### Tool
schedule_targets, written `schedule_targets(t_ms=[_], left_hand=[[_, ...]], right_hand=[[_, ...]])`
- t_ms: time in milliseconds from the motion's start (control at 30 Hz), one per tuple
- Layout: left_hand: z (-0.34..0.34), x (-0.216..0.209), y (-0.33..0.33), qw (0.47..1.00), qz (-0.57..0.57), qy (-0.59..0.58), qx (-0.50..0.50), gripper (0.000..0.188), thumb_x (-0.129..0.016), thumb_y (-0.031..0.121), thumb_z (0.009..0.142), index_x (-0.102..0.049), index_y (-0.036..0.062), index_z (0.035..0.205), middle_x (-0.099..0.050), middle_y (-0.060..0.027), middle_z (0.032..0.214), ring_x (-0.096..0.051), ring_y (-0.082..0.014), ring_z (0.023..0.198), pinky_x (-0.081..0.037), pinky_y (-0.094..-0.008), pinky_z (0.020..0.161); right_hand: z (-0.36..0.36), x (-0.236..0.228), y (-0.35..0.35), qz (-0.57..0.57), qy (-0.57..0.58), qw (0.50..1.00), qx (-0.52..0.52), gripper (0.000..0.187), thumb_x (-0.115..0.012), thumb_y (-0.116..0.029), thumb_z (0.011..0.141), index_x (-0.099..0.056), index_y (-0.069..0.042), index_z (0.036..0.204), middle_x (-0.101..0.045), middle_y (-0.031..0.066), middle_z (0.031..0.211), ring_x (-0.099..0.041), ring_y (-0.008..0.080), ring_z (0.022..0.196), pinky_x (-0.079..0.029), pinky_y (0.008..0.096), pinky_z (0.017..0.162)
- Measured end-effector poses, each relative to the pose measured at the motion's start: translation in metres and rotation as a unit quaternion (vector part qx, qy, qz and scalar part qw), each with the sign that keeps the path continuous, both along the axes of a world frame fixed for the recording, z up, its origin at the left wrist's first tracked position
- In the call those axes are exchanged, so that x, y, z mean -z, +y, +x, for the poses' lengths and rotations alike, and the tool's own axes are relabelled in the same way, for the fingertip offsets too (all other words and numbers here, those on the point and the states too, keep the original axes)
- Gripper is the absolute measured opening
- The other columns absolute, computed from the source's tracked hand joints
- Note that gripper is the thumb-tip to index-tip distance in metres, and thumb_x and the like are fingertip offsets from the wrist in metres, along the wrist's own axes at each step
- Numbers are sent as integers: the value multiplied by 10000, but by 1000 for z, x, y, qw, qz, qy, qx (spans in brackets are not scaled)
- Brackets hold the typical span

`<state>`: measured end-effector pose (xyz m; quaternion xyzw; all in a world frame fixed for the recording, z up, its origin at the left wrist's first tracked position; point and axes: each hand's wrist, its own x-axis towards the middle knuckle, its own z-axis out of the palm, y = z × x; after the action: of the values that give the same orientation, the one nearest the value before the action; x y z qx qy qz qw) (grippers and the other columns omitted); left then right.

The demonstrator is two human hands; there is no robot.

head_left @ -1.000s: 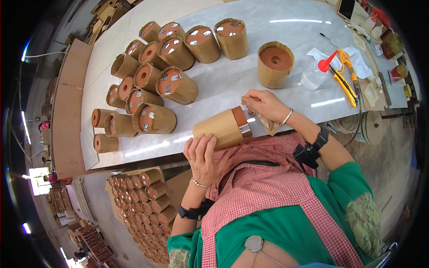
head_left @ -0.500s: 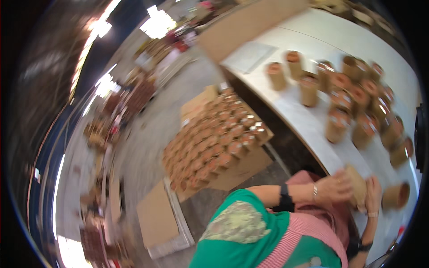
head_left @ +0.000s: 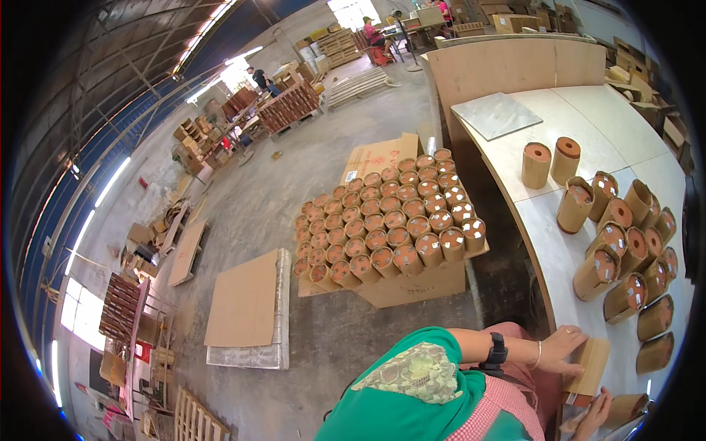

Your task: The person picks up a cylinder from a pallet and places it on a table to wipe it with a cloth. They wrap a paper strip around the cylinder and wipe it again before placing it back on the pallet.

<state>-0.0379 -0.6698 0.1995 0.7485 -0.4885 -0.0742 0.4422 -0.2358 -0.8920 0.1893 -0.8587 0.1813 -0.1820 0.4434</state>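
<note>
On the white table's near edge lies a brown cardboard-wrapped cylinder point(head_left: 590, 365) on its side, a strip of reddish end showing toward me. My left hand point(head_left: 562, 350) is closed on it from the left, fingers over the wrap. At its near end is my right hand point(head_left: 594, 413), fingers bent and drawn together; whatever they pinch is too small to make out. Just right of that hand, another wrapped cylinder point(head_left: 625, 410) lies on its side. Further up the table stand several more cylinders point(head_left: 597, 273) with reddish round ends, some bearing silvery patches.
Left of the table, a cardboard-topped stack carries many upright cylinders point(head_left: 386, 239). A flat cardboard sheet point(head_left: 243, 309) lies on a pale slab on the floor. A grey tile point(head_left: 497, 115) rests at the table's far end, before a wooden board point(head_left: 515, 70). People work far back.
The view has turned, and the blur is gone. The cylinder in my hands has gone from tilted up to lying on the table. My right hand has moved down to its near end.
</note>
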Motion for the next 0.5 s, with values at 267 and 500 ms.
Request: schedule_targets(t_ms=[267,500], left_hand=[[-3,-14,-48,982,-44,182,9,756,-680,394,783,-339,-55,1286,-475,-220,1166,-483,-329,1111,-397,-396,973],[-19,-54,-76,887,-167,429,39,791,-746,241,768,-235,21,1331,-432,-128,1176,-501,-205,1040,-478,-313,861]], right_hand=[[-2,-35,80,52,15,998,39,634,-607,-8,702,-394,6,1299,-603,145,1084,-598,237,999,-475,340,864],[15,-55,93,-279,-81,949,124,548,-709,-153,648,-474,-17,1123,-613,138,884,-623,287,625,-492,358,499]])
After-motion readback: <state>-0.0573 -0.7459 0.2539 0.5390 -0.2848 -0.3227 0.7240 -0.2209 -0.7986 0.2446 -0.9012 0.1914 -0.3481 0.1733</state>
